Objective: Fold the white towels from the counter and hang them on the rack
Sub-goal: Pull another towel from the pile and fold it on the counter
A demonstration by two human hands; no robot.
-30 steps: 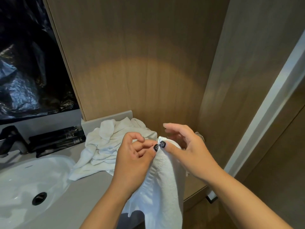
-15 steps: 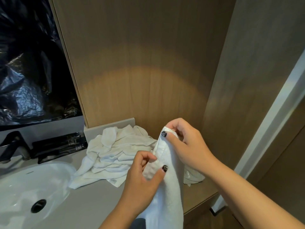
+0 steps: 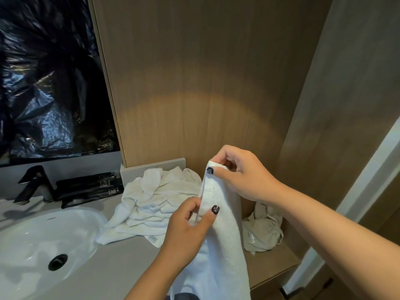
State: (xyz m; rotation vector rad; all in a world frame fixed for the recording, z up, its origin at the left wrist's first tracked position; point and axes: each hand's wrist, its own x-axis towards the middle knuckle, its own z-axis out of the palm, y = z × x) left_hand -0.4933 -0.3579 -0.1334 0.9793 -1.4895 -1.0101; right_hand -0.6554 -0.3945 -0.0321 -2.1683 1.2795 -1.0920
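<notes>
A white towel (image 3: pixel 225 245) hangs down in front of me over the counter's edge. My right hand (image 3: pixel 242 176) pinches its top corner between thumb and fingers. Lower along the same edge, my left hand (image 3: pixel 190 228) pinches the towel with the thumb on its front. Behind my hands, a crumpled pile of white towels (image 3: pixel 151 202) lies on the grey counter (image 3: pixel 112 263). No rack is in view.
A white sink (image 3: pixel 36 247) with a dark drain is set in the counter at the left, a black tap (image 3: pixel 32 185) and a black tray (image 3: pixel 86 189) behind it. A beige cloth bag (image 3: pixel 262 230) lies on a lower wooden shelf at the right. Wooden panels rise behind.
My hands began together at the towel's top corner. The right hand has lifted the corner higher, while the left hand has slid down along the edge.
</notes>
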